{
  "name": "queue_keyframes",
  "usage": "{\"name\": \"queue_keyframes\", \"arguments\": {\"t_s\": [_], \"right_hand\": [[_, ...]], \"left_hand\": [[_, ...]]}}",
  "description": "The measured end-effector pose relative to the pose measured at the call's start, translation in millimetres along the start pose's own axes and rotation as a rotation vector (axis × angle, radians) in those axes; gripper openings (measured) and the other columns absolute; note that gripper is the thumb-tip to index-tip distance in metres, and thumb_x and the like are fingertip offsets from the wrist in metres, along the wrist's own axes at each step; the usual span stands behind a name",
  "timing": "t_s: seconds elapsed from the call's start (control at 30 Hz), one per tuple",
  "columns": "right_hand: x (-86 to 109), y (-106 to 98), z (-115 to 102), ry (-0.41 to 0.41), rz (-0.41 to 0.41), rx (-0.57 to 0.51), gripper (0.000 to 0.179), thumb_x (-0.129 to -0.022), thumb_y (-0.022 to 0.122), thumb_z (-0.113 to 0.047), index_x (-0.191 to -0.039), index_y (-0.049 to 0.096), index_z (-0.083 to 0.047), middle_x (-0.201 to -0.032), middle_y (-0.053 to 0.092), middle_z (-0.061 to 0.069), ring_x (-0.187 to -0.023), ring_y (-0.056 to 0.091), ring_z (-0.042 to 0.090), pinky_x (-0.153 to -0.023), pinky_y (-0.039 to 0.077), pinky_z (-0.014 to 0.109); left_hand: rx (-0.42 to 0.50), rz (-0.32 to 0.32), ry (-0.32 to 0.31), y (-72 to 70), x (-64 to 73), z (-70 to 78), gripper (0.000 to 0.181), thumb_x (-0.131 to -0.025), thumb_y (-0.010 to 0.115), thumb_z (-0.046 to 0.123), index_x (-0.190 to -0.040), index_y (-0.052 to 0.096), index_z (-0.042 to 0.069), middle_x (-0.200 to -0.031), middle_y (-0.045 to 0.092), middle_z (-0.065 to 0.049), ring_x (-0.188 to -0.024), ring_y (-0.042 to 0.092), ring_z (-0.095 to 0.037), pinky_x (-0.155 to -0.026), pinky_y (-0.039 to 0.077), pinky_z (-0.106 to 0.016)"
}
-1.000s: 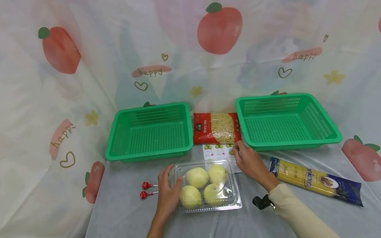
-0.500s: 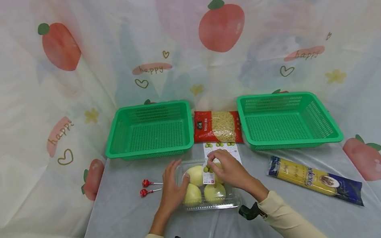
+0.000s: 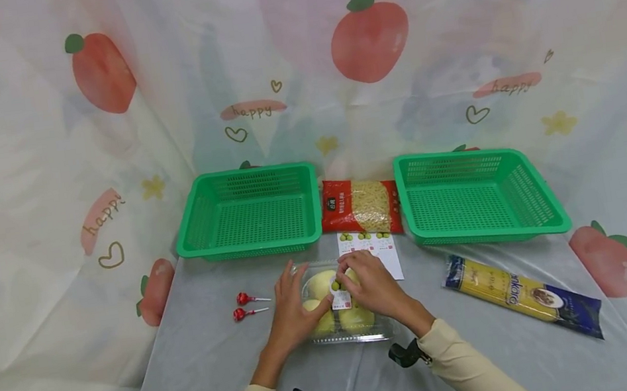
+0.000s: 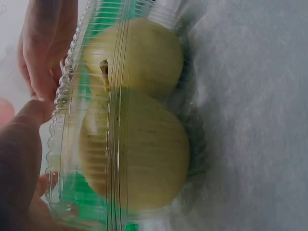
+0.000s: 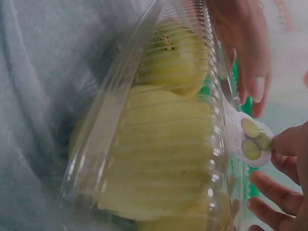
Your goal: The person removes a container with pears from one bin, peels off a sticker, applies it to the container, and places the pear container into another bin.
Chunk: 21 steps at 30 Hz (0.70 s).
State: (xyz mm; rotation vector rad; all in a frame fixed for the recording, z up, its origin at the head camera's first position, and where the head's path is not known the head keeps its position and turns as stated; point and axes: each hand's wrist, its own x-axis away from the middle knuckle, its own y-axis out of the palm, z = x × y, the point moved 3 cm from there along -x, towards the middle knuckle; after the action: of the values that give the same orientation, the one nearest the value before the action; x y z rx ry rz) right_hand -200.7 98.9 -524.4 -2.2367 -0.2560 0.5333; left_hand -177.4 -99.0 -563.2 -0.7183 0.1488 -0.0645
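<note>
A clear plastic clamshell box (image 3: 348, 339) of round, pale yellow-green fruits (image 4: 139, 149) sits at the middle of the table. My right hand (image 3: 376, 288) pinches the top of a small white sticker (image 3: 341, 300) printed with green fruits. The sticker's lower part lies against the lid, and in the right wrist view the thumb and forefinger hold its rounded end (image 5: 251, 144). My left hand (image 3: 292, 307) rests at the box's left side, fingers spread along the lid and thumb stretched to the sticker's edge.
Behind the box lies a sheet of similar stickers (image 3: 385, 259), under a red bag of pasta (image 3: 372, 206). Two green baskets (image 3: 252, 252) (image 3: 494, 235) flank that bag. Red lollipops (image 3: 240, 314) lie left; a long spaghetti pack (image 3: 520, 293) lies right.
My right hand has come left from the sticker sheet, carrying one sticker, and has lowered it onto the box lid. My left thumb has moved right to meet the sticker.
</note>
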Motion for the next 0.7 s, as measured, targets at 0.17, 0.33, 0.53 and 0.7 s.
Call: {"name": "queue_keyframes", "arguments": {"t_s": [0.17,0.33,0.53,0.7], "right_hand": [[0.2,2.9,0.7,0.020,0.006,0.015,0.010,-0.101,0.071,-0.017,-0.092,0.070,-0.017,-0.125,0.071,0.008,-0.124,0.060,0.032,-0.108,0.045,0.058],[-0.1,7.0,3.3,0.002,0.012,0.054,0.009,-0.101,0.072,-0.018,-0.092,0.073,-0.015,-0.129,0.069,0.010,-0.130,0.056,0.035,-0.108,0.044,0.061],[-0.2,7.6,10.5,-0.020,0.016,0.146,0.009,-0.095,0.080,-0.020,-0.097,0.075,-0.013,-0.134,0.065,0.013,-0.131,0.053,0.037,-0.110,0.042,0.062],[0.9,9.1,18.1,0.007,0.060,0.135,0.025,-0.090,0.085,-0.021,-0.108,0.072,-0.010,-0.130,0.066,0.015,-0.125,0.056,0.038,-0.104,0.045,0.060]], "left_hand": [[-0.060,-0.041,-0.014,1.1,-1.4,0.8,0.094,-0.085,0.084,0.054,-0.161,0.043,0.016,-0.174,0.020,-0.018,-0.159,0.022,-0.042,-0.117,0.035,-0.070],[-0.099,-0.054,-0.008,2.4,-0.6,-0.1,0.098,-0.083,0.085,0.055,-0.163,0.041,0.018,-0.175,0.018,-0.017,-0.159,0.022,-0.041,-0.118,0.034,-0.069],[-0.099,-0.042,0.013,1.8,-0.8,0.3,0.096,-0.083,0.086,0.052,-0.162,0.042,0.018,-0.174,0.020,-0.018,-0.158,0.023,-0.042,-0.118,0.033,-0.069],[-0.104,-0.042,0.008,2.6,-3.0,-0.2,0.095,-0.084,0.086,0.051,-0.162,0.043,0.019,-0.174,0.020,-0.018,-0.158,0.023,-0.042,-0.119,0.032,-0.069]]}}
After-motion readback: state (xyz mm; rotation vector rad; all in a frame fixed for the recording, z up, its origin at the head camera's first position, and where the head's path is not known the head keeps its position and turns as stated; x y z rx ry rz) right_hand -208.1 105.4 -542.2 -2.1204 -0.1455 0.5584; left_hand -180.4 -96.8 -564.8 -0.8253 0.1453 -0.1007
